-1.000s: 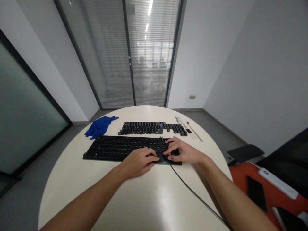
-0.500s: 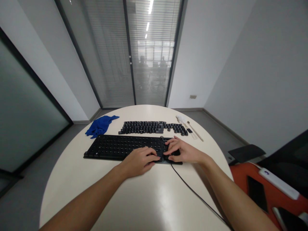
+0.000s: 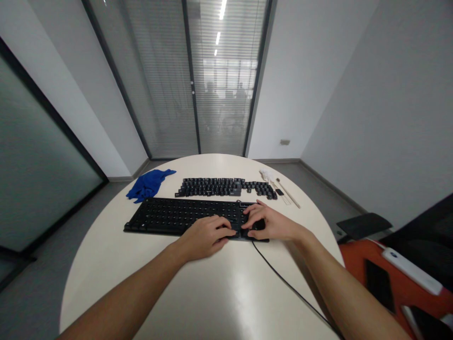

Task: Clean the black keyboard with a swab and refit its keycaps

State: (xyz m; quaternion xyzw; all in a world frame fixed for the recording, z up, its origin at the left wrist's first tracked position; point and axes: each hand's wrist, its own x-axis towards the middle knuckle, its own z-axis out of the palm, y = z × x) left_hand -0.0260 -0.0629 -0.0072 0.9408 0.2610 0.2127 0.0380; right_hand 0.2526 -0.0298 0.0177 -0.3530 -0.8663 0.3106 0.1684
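Observation:
A black keyboard [image 3: 166,217] lies on the round table, its keycaps off over most of its surface. My left hand [image 3: 208,236] rests on the keyboard's near edge, right of its middle, with fingers stretched forward and nothing visible in them. Over the number pad end, my right hand [image 3: 267,223] is bent down, thumb and index fingertip close together at the surface; whatever is between them is too small and dark to name. Behind the keyboard, rows of loose black keycaps [image 3: 208,186] are laid out in keyboard order.
A crumpled blue cloth [image 3: 148,185] lies at the table's left. Back right are a white fluffy item [image 3: 267,175], a thin stick-like brush [image 3: 288,192] and a small wire tool [image 3: 279,192]. The cable [image 3: 290,287] runs toward me. An orange chair seat [image 3: 357,257] holds phone-like devices.
Both hands keep almost the same place on the keyboard. The view has shifted very slightly; no thing has visibly moved.

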